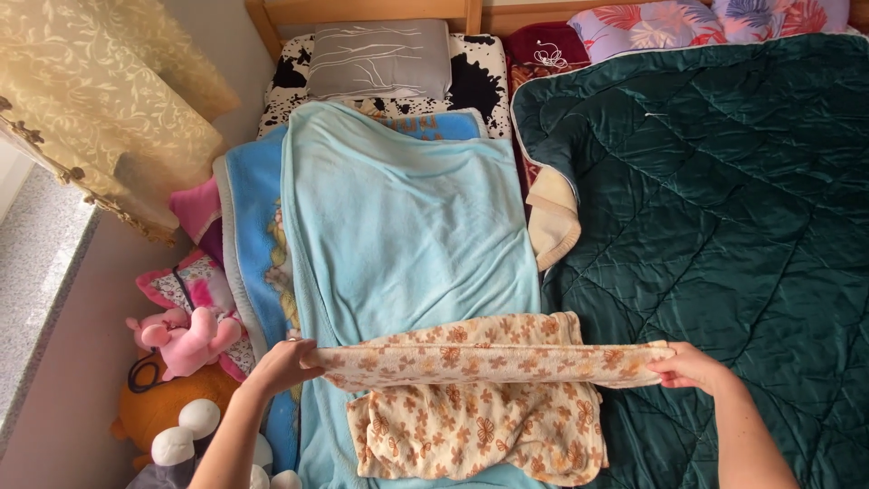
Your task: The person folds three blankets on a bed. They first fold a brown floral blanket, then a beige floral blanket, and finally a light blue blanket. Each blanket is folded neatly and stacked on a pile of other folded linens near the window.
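A cream blanket with orange flower print (pixel 480 407) lies folded at the near edge of the bed. Its top fold is stretched taut between my hands. My left hand (pixel 282 364) grips the left end of that fold. My right hand (pixel 690 368) pinches the right end. Under the flowered blanket spreads a light blue fleece blanket (pixel 407 217), which lies over a darker blue blanket with a picture (pixel 253 235).
A dark green quilted cover (pixel 724 199) fills the right half of the bed. A grey pillow (pixel 380 59) and a floral pillow (pixel 670 23) sit at the headboard. Pink and orange stuffed toys (pixel 186 353) are piled at the left, below a yellow curtain (pixel 100 100).
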